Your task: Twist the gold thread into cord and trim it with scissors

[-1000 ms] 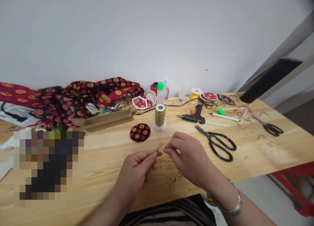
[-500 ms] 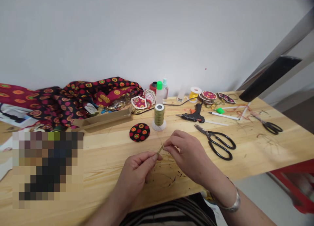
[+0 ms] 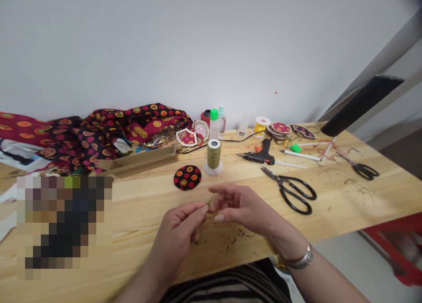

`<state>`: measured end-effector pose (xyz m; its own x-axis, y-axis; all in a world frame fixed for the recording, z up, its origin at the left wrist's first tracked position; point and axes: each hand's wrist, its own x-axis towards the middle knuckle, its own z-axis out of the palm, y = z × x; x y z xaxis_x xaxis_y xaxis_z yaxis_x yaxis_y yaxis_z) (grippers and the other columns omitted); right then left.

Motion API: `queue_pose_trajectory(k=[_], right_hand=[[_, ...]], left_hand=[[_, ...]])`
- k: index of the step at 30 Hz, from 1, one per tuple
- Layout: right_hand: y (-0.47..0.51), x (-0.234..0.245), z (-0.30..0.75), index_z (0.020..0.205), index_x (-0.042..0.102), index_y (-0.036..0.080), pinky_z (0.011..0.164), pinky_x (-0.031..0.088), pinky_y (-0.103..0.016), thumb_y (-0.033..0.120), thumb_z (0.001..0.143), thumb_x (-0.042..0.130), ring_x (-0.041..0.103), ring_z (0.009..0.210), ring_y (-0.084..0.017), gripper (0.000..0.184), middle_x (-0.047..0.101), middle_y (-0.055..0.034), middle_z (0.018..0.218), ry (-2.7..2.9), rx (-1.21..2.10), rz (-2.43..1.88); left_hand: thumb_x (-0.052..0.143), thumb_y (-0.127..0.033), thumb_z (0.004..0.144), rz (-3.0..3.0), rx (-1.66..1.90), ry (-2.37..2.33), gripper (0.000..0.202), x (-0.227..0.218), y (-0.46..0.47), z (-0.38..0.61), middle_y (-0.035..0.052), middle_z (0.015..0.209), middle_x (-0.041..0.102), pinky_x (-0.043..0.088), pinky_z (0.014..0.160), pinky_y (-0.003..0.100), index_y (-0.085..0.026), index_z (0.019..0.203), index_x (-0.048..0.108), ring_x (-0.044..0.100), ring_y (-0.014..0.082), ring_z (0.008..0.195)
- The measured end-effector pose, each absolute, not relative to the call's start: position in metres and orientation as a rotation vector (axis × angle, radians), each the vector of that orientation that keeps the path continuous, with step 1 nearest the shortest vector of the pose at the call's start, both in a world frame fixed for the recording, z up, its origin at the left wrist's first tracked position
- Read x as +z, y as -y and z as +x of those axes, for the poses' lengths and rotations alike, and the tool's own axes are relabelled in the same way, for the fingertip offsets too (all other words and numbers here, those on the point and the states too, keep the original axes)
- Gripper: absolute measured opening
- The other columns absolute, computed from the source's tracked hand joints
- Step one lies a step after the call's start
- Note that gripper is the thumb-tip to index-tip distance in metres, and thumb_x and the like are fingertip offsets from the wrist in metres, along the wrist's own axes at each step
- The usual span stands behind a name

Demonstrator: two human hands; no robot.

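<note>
Working in the head view, we are pinching one thread bundle (image 3: 211, 200) in our left hand (image 3: 184, 226) above the table (image 3: 138, 215), holding our right hand (image 3: 244, 211) with fingers apart beside it, and seeing one lettered card (image 3: 201, 128), illegible, one olive spool (image 3: 214, 157), two scissors (image 3: 281, 180).

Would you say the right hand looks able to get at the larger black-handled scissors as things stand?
Probably yes: the right hand looks open, and the larger scissors lie a little beyond it to its right, with nothing visible in the way.
</note>
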<state>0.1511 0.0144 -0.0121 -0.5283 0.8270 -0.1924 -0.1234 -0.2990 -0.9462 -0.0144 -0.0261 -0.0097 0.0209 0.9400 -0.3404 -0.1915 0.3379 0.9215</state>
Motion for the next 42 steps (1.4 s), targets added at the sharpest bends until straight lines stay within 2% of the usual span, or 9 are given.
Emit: queue_pose_trajectory(k=[3,8,12,15,20,24,33,38,42], right_hand=[[-0.015,-0.012,0.148,0.103,0.065,0.015,0.060,0.041,-0.022,0.019,0.061,0.076,0.052,0.059,-0.008,0.043,0.058,0.0052,0.064,1.309,1.925,-0.913],[-0.017,-0.011,0.146,0.090,0.072,0.014,0.058,0.038,-0.022,0.021,0.066,0.074,0.048,0.056,-0.007,0.025,0.057,0.0050,0.060,1.327,1.858,-0.938],[-0.016,-0.005,0.145,0.077,0.071,0.014,0.066,0.044,-0.025,0.020,0.064,0.074,0.058,0.062,-0.010,0.014,0.066,0.0011,0.066,1.238,1.878,-0.947],[-0.016,-0.001,0.145,0.067,0.069,0.013,0.065,0.045,-0.025,0.018,0.066,0.071,0.059,0.062,-0.011,0.006,0.066,0.0002,0.062,1.248,1.855,-0.951],[-0.016,-0.002,0.144,0.065,0.066,0.013,0.057,0.041,-0.022,0.015,0.071,0.065,0.053,0.057,-0.010,0.006,0.062,0.0023,0.059,1.497,1.506,-1.092],[-0.015,-0.007,0.144,0.068,0.064,0.015,0.060,0.042,-0.022,0.015,0.077,0.061,0.053,0.061,-0.010,0.009,0.062,0.0020,0.062,1.686,1.281,-1.107],[-0.014,-0.004,0.143,0.069,0.063,0.015,0.062,0.046,-0.019,0.011,0.079,0.059,0.061,0.064,-0.010,0.012,0.068,0.0007,0.067,1.724,1.281,-1.106],[-0.013,-0.004,0.145,0.068,0.063,0.015,0.062,0.044,-0.017,0.009,0.078,0.059,0.059,0.064,-0.009,0.013,0.066,0.0020,0.065,1.782,1.212,-1.098],[-0.013,-0.004,0.146,0.069,0.063,0.016,0.061,0.043,-0.017,0.009,0.079,0.059,0.058,0.064,-0.008,0.013,0.065,0.0027,0.066,1.825,1.175,-1.086]], left_hand=[[0.067,-0.034,0.072,0.838,1.009,-1.202,0.020,-0.012,0.027,-0.015,-0.0058,0.046,0.039,0.019,0.042,0.021,-0.015,0.066,0.070,0.026,0.0066,0.043],[0.063,-0.034,0.077,0.935,0.971,-1.193,0.026,-0.013,0.028,-0.016,-0.0063,0.046,0.034,0.020,0.044,0.022,-0.017,0.057,0.064,0.025,0.0080,0.045],[0.064,-0.035,0.074,0.960,0.944,-1.249,0.022,-0.011,0.029,-0.015,-0.0056,0.046,0.035,0.018,0.043,0.023,-0.016,0.064,0.070,0.024,0.0080,0.046],[0.065,-0.037,0.072,0.965,0.921,-1.277,0.023,-0.011,0.030,-0.014,-0.0052,0.046,0.036,0.017,0.043,0.023,-0.016,0.072,0.074,0.024,0.0077,0.045],[0.066,-0.039,0.072,0.940,0.935,-1.290,0.026,-0.014,0.030,-0.014,-0.0059,0.044,0.035,0.017,0.042,0.022,-0.015,0.074,0.076,0.025,0.0066,0.043],[0.067,-0.039,0.072,0.889,0.939,-1.269,0.026,-0.015,0.029,-0.015,-0.0062,0.046,0.038,0.019,0.041,0.020,-0.015,0.078,0.075,0.028,0.0054,0.040],[0.068,-0.044,0.072,0.789,0.978,-1.248,0.033,-0.015,0.030,-0.014,-0.0058,0.055,0.042,0.021,0.039,0.018,-0.014,0.086,0.074,0.030,0.0035,0.041],[0.065,-0.046,0.075,0.931,0.890,-1.270,0.038,-0.017,0.029,-0.015,-0.0075,0.048,0.037,0.018,0.040,0.019,-0.015,0.094,0.074,0.026,0.0047,0.042],[0.067,-0.044,0.072,0.918,0.887,-1.291,0.036,-0.016,0.029,-0.014,-0.0077,0.045,0.035,0.017,0.040,0.019,-0.014,0.091,0.075,0.024,0.0052,0.042]])
